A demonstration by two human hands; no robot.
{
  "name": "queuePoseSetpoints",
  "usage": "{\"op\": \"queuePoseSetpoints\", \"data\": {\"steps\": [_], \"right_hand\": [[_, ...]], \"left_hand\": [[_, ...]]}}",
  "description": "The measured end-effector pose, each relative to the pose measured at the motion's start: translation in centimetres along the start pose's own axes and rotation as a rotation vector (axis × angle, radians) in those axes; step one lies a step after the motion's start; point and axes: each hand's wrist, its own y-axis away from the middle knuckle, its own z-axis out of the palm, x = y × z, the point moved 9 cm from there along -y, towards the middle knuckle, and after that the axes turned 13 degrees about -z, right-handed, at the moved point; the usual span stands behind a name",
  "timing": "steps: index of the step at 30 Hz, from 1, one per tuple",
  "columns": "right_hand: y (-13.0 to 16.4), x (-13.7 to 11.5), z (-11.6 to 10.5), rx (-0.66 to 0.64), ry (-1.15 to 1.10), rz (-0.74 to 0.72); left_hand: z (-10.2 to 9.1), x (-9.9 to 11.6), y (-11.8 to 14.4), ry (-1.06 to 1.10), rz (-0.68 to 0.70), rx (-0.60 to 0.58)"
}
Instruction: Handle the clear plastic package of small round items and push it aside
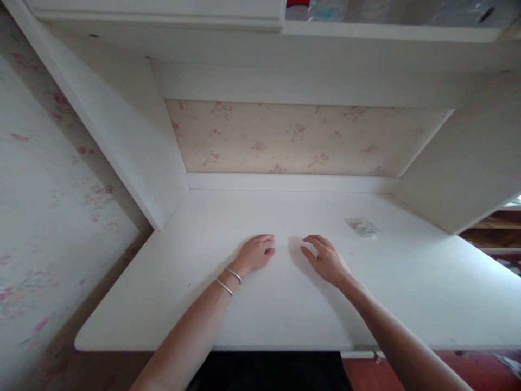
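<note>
Two hands rest on one white desk (285,315), both empty and holding nothing. The left hand (255,253) lies palm down with its fingers loosely curled, tips touching the desktop; the right hand (325,259) lies just beside it at its 3 o'clock, palm down too, fingers slack and slightly bent, the two hands near each other but apart. Two thin silver bracelets (229,279) circle the left wrist, one just behind the other. From the right hand, at about 2 o'clock and near it, one small pale sticker or flat wrapper (362,227) lies on the desktop; what it is cannot be made out. At 12 o'clock the desk ends at flowered wallpaper (293,138), closed in by two white side panels, one at 10 o'clock (134,141) and one at 3 o'clock (468,163). Above, one shelf (386,31) carries a few blurred items at the top edge.
</note>
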Motion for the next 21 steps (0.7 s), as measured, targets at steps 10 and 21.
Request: {"op": "queuePoseSetpoints", "data": {"steps": [10,21], "right_hand": [[-4.2,-5.8,6.3,-0.074,-0.164,-0.086],[-2.9,-4.8,6.2,-0.066,-0.228,-0.149]], "left_hand": [[-0.6,1.4,0.2,-0.036,0.082,0.034],[-0.1,1.3,0.4,-0.059,0.087,0.044]]}}
